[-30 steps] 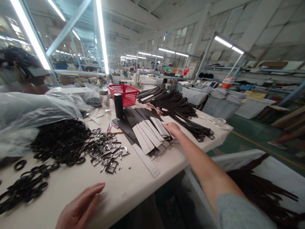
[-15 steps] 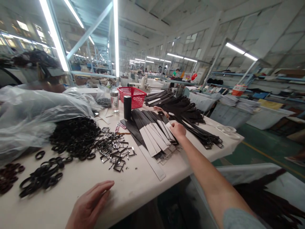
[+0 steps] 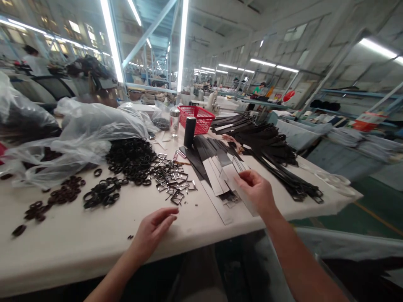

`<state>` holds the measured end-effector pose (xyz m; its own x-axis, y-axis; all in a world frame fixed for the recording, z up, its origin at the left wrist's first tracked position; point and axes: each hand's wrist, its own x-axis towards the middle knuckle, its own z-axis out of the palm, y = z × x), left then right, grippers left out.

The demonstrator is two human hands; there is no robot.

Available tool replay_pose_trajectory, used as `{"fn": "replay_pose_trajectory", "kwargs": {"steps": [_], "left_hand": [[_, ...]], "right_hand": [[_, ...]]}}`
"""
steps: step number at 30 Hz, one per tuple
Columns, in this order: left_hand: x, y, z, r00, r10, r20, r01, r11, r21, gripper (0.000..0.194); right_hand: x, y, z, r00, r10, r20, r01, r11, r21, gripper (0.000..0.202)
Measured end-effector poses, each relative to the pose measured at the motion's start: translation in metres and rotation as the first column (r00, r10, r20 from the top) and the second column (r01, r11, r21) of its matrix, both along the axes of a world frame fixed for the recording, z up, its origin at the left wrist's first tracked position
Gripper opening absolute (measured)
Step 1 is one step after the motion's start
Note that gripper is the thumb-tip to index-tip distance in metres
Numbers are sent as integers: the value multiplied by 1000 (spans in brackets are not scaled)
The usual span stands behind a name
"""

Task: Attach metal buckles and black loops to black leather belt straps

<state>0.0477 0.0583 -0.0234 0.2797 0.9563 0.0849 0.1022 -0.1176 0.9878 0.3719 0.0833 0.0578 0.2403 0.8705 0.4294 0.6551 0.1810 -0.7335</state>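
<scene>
Fingers [image 3: 244, 180] of the right hand [image 3: 258, 193] pinch a black-and-white strip [image 3: 231, 172] over a fanned pile of strips [image 3: 210, 164]. The left hand [image 3: 155, 225], fingers slightly parted, empty, is near metal buckles [image 3: 170, 178].

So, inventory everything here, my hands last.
Plastic bags: several, clear, back left
Rings: many, black and brown, table's left
Buckles: many, metallic, beside rings
Jar: one, clear, beside cylinder
Cylinder: one, black, before basket
Basket: one, red, table's back
Strips: many, black and white, centre
Buckled straps: many, black, right
Bands: uncounted, white, right end
Table: one, cream, foreground
Bins: several, grey, back right
People: at least two, green and white tops, background
Left hand: one, bare, table's front
Right hand: one, bare, holding pale strip, centre right
</scene>
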Motion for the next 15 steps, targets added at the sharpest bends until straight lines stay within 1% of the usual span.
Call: {"fn": "replay_pose_trajectory", "kwargs": {"steps": [1, 2, 3, 4, 6, 8, 10, 12, 15], "left_hand": [[4, 0, 3, 993, -23, 117, 32, 997, -76, 44], [8, 1, 5, 970, -41, 239, 77, 986, -145, 55], [11, 2, 8, 935, -41, 353, 121, 971, -207, 65], [14, 3, 9, 895, -23, 446, 156, 952, -263, 73], [17, 7, 12, 831, 32, 555, 197, 917, -348, 82], [17, 11, 14, 801, 79, 593, 204, 896, -395, 85], [14, 12, 17, 794, 132, 594, 173, 887, -428, 85], [9, 13, 21, 794, 195, 575, 119, 879, -462, 81], [-3, 13, 27, 792, 286, 540, 40, 858, -512, 65]], "right_hand": [[-14, -13, -1, 996, 36, 87, -41, 998, 47, 23], [-28, -26, -3, 978, 64, 199, -85, 992, 97, 16], [-40, -38, -6, 944, 81, 320, -133, 980, 146, 12], [-50, -48, -11, 895, 90, 437, -187, 965, 184, 9], [-62, -65, -20, 784, 84, 615, -282, 931, 232, 8], [-67, -75, -30, 695, 74, 716, -345, 907, 241, 9], [-66, -81, -38, 643, 79, 761, -381, 895, 229, 10], [-63, -84, -42, 618, 93, 781, -408, 887, 217, 10], [-55, -88, -44, 609, 101, 787, -429, 876, 219, 11]]}}
